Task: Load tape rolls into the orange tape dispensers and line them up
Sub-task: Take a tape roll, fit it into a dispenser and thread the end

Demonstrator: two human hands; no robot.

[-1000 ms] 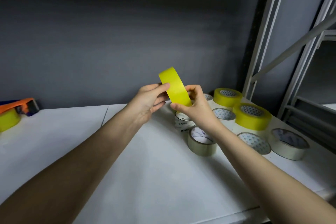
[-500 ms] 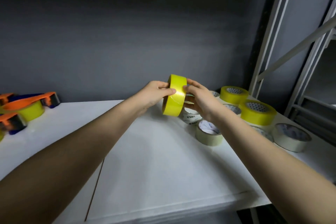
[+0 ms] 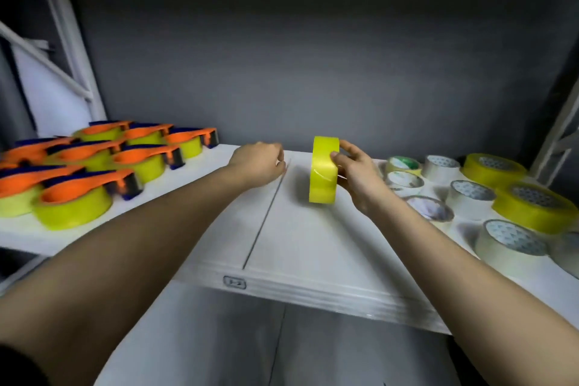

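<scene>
One yellow roll (image 3: 323,178) on edge, axis left-right

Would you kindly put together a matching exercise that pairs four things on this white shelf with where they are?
Things:
1. upright yellow tape roll
2. loaded orange tape dispensers
3. loose flat-lying tape rolls
4. left hand

Places:
A. left part of the shelf
B. gripped by the right hand
C. right part of the shelf
D. near the shelf's seam, holding nothing

Pairs: 1-B, 2-A, 3-C, 4-D
</scene>
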